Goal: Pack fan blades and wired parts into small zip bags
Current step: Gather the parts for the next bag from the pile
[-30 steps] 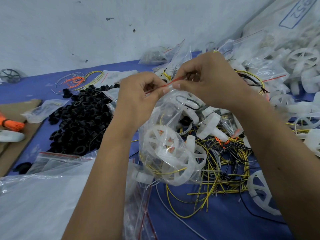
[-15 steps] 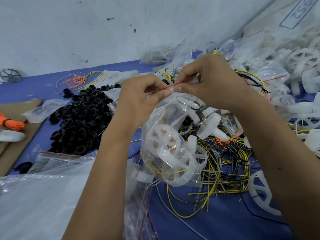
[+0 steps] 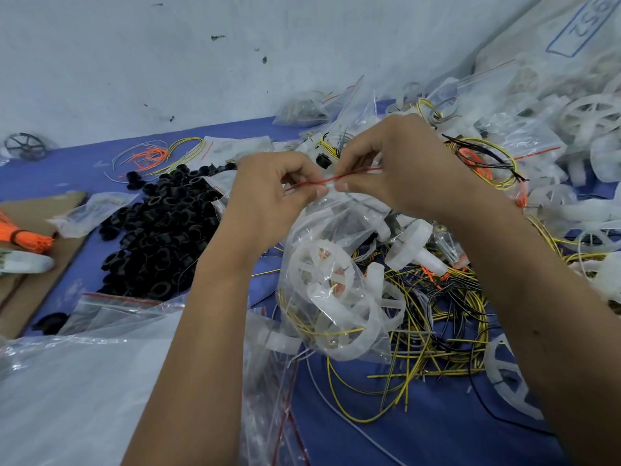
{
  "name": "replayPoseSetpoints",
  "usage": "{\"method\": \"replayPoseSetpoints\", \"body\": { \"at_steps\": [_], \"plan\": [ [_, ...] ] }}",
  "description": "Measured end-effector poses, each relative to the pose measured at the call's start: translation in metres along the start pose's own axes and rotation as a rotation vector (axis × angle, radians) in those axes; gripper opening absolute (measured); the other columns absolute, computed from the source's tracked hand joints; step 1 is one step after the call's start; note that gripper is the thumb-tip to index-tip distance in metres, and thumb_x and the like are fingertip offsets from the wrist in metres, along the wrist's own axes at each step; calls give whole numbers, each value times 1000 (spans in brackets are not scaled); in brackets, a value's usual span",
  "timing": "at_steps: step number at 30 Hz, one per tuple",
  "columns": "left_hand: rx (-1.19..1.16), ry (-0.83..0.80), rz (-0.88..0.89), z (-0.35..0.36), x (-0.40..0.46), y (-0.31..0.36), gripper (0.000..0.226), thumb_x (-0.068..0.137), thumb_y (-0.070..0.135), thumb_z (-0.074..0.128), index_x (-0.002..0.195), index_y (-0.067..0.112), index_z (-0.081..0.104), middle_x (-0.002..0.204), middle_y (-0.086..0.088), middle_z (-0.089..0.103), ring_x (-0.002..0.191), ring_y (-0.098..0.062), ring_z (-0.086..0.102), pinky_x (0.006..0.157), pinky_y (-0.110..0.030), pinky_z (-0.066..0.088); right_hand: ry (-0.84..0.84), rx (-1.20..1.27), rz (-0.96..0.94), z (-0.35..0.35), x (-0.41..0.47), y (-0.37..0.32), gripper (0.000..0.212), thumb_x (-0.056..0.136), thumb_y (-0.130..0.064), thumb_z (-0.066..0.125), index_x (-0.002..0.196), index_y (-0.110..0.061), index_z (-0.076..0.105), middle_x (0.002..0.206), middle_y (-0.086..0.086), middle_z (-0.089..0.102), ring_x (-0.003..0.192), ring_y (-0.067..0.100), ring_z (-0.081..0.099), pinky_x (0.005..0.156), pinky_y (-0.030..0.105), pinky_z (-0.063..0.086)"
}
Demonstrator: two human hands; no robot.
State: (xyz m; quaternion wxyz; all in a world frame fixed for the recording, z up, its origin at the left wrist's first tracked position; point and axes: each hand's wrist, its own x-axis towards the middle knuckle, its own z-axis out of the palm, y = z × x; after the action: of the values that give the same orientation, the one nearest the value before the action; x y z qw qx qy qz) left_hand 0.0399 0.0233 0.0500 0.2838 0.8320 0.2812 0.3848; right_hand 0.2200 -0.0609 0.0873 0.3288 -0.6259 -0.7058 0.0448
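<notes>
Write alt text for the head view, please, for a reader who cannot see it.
Two hands, left and right, pinch the red zip strip of a clear bag holding white fan blades and yellow wires. On the blue table lie black rings at left and loose wires at right.

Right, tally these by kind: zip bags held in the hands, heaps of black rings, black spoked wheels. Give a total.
zip bag, pinched by left hand and right hand: 1
heap of black rings: 1
black spoked wheel: 1
Total: 3
</notes>
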Motion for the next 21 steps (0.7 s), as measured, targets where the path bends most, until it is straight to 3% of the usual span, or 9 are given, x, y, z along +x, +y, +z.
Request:
{"method": "replayPoseSetpoints", "body": {
  "at_steps": [3,8,14,18,21],
  "plan": [
    [-71,-14,-27,3,-1,1,11,83,3,81,84,12,76,78,-9,73,72,-11,63,74,-25,51,-14,-14,28,-1,0,1,7,84,-21,83,89,-18,80,78,-9,70,78,7,66,68,5,42],
    [-28,6,69,5,-1,0,4,85,5,80,85,6,75,79,-6,73,80,-25,68,80,-40,56,-17,-71,-29,1,0,-3,11,87,-23,80,93,-15,80,86,-1,74,82,14,67,82,29,52],
    [93,17,134,6,-1,-4,3,82,8,75,82,6,72,79,-1,68,79,-21,63,80,-44,52,-21,-139,-45,7,1,-5,12,89,-23,76,97,-15,81,90,2,76,86,18,68,86,38,52],
    [85,23,92,8,-1,-6,2,84,11,75,85,9,75,81,2,71,81,-14,66,82,-36,54,-35,-189,-44,7,2,-4,15,92,-25,73,102,-16,80,95,2,76,90,20,68,88,39,51],
    [84,38,39,5,-1,-11,3,86,9,77,84,11,75,77,8,70,75,4,61,74,-16,47,-17,-202,-19,6,2,-2,13,92,-24,73,99,-15,80,91,2,76,88,19,67,86,37,51]
  ]
}}
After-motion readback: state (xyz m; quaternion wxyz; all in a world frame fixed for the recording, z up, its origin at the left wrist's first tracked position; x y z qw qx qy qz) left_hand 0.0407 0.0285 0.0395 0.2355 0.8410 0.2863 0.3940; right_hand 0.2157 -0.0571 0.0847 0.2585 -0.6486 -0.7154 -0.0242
